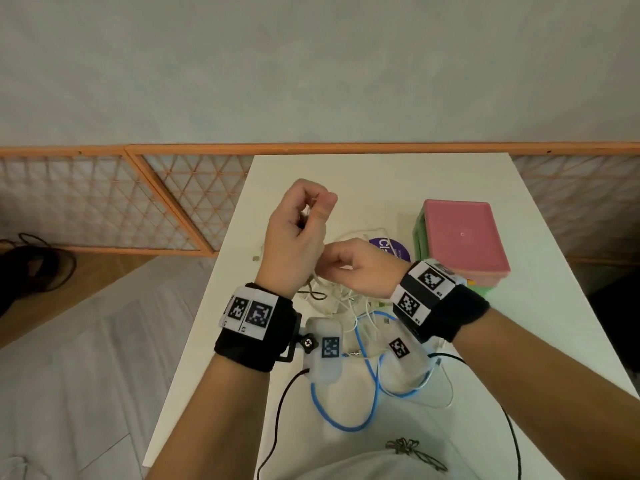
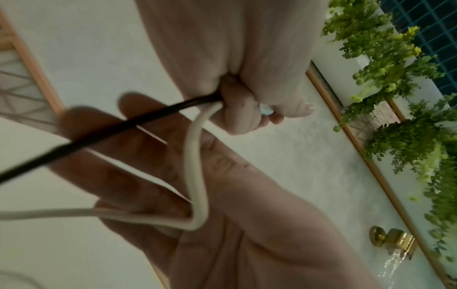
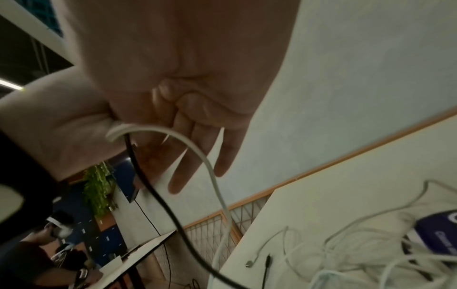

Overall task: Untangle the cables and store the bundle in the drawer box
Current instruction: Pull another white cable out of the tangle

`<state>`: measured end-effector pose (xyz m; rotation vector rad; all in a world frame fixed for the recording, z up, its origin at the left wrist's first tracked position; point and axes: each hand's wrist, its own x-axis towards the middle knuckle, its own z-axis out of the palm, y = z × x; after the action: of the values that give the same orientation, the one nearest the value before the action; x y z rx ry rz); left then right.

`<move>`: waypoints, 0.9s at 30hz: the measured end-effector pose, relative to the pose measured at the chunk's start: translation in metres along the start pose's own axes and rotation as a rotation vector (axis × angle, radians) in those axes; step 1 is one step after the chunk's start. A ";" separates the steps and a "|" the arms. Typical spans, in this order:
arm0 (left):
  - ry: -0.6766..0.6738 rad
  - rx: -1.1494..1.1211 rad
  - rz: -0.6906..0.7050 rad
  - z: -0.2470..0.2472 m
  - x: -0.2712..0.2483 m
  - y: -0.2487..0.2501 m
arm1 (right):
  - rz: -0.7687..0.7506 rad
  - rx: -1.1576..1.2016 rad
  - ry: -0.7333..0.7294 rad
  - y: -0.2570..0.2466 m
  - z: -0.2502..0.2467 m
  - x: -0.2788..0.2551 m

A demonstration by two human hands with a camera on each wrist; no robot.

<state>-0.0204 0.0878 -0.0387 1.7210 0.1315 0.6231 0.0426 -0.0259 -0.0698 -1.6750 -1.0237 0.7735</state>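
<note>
Tabletop (image 1: 398, 174) is white and carries everything. On its right side stands one drawer box (image 1: 462, 237) with a pink top and green sides; from the head view it looks closed, though its front is not shown. Beside it lies one purple round item (image 1: 391, 249), partly hidden.

One tangle of cables (image 1: 346, 299) lies in the middle, under the hands. It is mostly thin white cables, too mixed to count; one blue cable (image 1: 372, 379) loops out toward the person.

Two cables are lifted: one white cable (image 2: 195, 166) and one black cable (image 2: 103, 135). The left hand (image 1: 298, 233) is raised, fingers curled, pinching both near their ends. The right hand (image 1: 360, 268), lower, has its fingers curled around the same two.

I judge the step is the untangling, at an early stage. Next move calls for pulling these two apart from the heap slowly, so no knot tightens. Storing is not yet begun.
</note>
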 end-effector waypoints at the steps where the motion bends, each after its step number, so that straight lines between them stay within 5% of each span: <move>1: -0.001 -0.026 -0.011 0.004 0.003 0.001 | 0.005 -0.002 -0.025 0.000 -0.003 -0.003; 15: -0.096 0.005 0.070 0.026 0.012 0.000 | -0.121 -0.184 0.087 0.015 -0.025 -0.025; 21: -0.125 0.080 -0.012 0.007 0.002 -0.022 | 0.264 -0.333 0.352 0.079 -0.061 -0.090; 27: -0.141 0.124 -0.087 0.018 -0.024 -0.040 | 0.725 -0.613 0.202 0.134 -0.053 -0.142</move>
<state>-0.0223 0.0722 -0.0861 1.8624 0.1468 0.4354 0.0613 -0.1965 -0.1777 -2.6648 -0.5101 0.7482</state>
